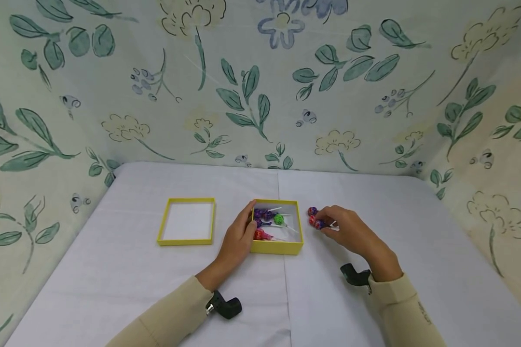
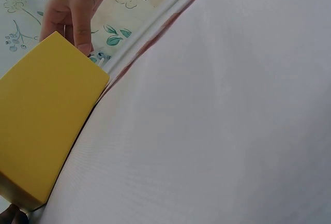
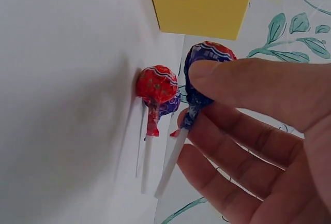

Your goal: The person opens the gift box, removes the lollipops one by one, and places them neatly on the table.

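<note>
My left hand (image 1: pixel 239 236) holds the left side of an open yellow box (image 1: pixel 278 247), its thumb at the rim. Inside lie several wrapped lollipops: purple ones, a green lollipop (image 1: pixel 279 219) and a red one (image 1: pixel 260 234), with white sticks. Just right of the box, my right hand (image 1: pixel 349 230) pinches a dark blue and red lollipop (image 3: pixel 194 97) by its wrapped head, between thumb and fingers; the stick points away from the box. Beside it on the cloth are a red lollipop (image 3: pixel 158 84) and, partly hidden behind that, a purple lollipop (image 3: pixel 169 105).
A yellow-rimmed lid (image 1: pixel 186 242), white inside, lies left of the box, apart from it. White cloth (image 1: pixel 121 279) covers the table. Floral fabric (image 1: pixel 260 106) stands behind and at both sides. Each wrist carries a small black camera mount (image 1: pixel 227 307).
</note>
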Available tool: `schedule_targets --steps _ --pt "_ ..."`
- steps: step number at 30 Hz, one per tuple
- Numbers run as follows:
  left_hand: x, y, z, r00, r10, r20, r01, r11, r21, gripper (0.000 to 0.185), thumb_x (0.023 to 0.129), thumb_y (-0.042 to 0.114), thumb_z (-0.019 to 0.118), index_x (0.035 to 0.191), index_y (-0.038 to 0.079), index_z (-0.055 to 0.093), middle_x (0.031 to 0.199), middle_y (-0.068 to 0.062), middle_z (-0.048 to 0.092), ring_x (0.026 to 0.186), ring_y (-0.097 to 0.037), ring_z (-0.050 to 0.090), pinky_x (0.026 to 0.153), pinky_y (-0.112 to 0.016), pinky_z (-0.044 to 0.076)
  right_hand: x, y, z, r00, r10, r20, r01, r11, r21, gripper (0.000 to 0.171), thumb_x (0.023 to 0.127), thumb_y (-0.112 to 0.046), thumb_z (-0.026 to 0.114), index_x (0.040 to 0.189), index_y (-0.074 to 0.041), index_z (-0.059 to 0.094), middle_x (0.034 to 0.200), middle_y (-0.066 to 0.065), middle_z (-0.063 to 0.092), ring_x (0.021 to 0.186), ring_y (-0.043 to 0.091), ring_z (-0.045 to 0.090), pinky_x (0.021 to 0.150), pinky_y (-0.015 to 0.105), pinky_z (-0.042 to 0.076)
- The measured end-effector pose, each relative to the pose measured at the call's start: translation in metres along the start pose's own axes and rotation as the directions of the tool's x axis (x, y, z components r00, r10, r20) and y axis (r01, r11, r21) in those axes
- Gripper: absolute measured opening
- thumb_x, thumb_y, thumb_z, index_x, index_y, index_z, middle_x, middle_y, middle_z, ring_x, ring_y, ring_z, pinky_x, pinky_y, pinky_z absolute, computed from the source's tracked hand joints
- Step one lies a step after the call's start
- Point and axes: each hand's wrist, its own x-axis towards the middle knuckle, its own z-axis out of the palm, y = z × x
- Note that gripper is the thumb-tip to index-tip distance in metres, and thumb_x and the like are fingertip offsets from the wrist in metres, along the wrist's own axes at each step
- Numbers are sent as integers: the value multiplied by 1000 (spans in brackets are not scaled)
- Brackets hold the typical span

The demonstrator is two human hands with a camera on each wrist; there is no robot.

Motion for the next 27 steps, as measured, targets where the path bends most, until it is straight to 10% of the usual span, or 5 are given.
schedule_targets --steps 27 --pt "0 -1 1 1000 -14 2 14 1000 5 52 103 17 38 154 21 27 156 7 27 142 -10 24 115 -39 23 6 10 16 995 88 41 -84 992 -91 31 78 0 77 105 -14 69 98 2 63 93 20 59 85 42 54"
